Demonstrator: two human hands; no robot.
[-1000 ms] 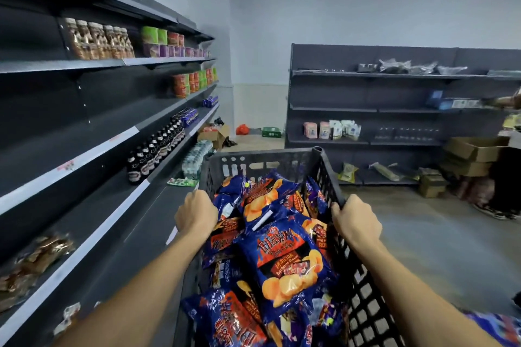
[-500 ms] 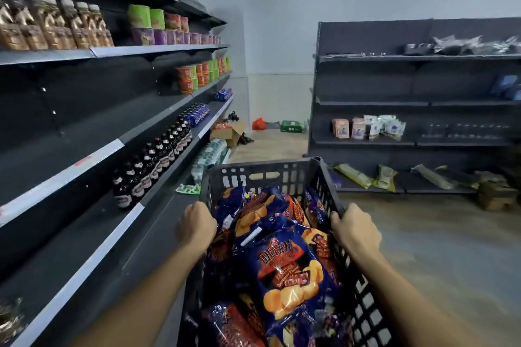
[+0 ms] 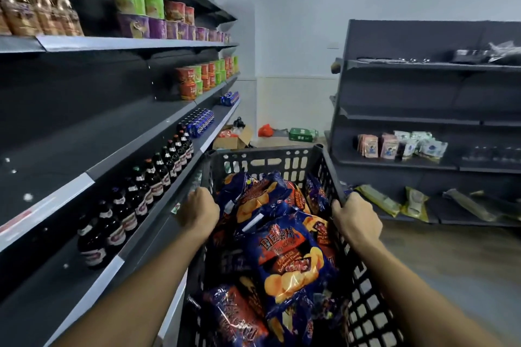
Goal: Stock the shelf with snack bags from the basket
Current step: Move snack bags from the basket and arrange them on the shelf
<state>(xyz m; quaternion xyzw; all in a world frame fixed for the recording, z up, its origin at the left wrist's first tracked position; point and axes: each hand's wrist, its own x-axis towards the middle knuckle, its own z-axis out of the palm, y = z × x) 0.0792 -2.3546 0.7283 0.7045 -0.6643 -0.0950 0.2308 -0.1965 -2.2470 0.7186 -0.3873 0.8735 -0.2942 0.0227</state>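
A: How are the snack bags (image 3: 284, 259) being shown?

B: They are being seen as glossy dark-blue packets with orange panels and pictures of golden chips, heaped loosely and overlapping inside the basket (image 3: 262, 156). The topmost packet is being displayed face up, tilted toward the camera.

A: And the basket itself?

B: A dark plastic crate with slotted, perforated walls is being held up in front of the body, just beside the shelf (image 3: 158, 203) on the left. Its left rim is being gripped by the left hand (image 3: 198, 207), fingers curled over the edge. The right rim is being clasped likewise by the right hand (image 3: 353, 218).

A: What is being seen around it?

B: Dark bottles (image 3: 132, 205) are being kept in a row on the lower left level, blue cans (image 3: 200, 122) farther along. Cup noodles (image 3: 197, 79) are being stacked a level higher, and brown bottles (image 3: 33, 0) with green, red and purple tubs on top. A cardboard box (image 3: 234, 139) is lying on the floor ahead, near the aisle's end. Across the aisle a second shelving unit (image 3: 423, 110) is being used for small pouches (image 3: 400, 145) and flat packets.

A: Is anything being blocked?

B: The lower shelf front is being partly hidden by the left forearm and the crate's near wall.
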